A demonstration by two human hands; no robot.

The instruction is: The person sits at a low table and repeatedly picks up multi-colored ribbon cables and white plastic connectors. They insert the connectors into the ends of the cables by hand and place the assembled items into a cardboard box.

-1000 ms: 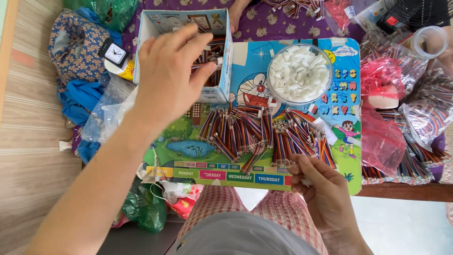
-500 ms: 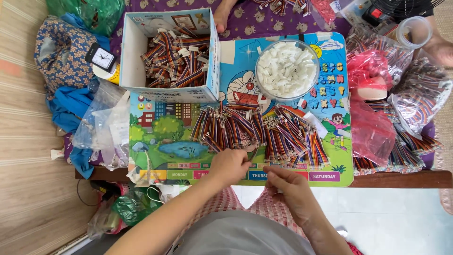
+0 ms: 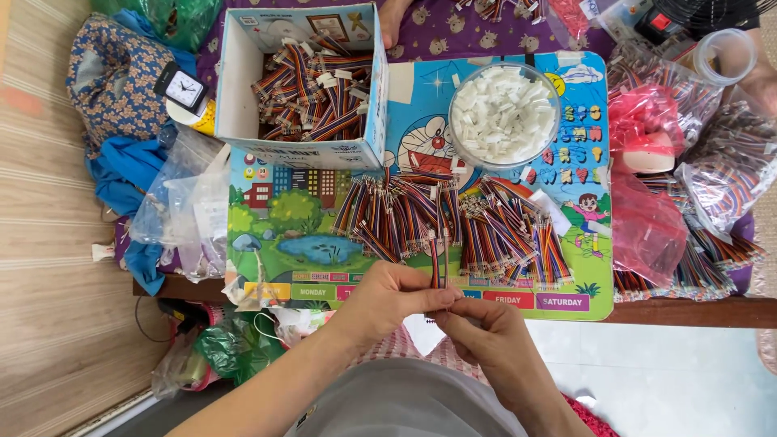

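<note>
Low in the middle of the frame, the left hand [image 3: 388, 301] and the right hand [image 3: 484, 338] meet, both pinched closed on one short multicoloured ribbon cable [image 3: 438, 271] that stands upright between their fingertips, its white plug end uppermost. The cable looks light and limp, probably easy to bend, so it seems best held near the stiffer end, as both hands do. Just above them, a heap of similar striped cable pieces [image 3: 453, 218] lies on the colourful cartoon-printed mat [image 3: 324, 251] covering the counter. Further up, a clear round bowl of small white plastic connectors [image 3: 503, 115] sits right of centre, and an open cardboard box holding more cable bundles [image 3: 303, 85] stands at upper left.
</note>
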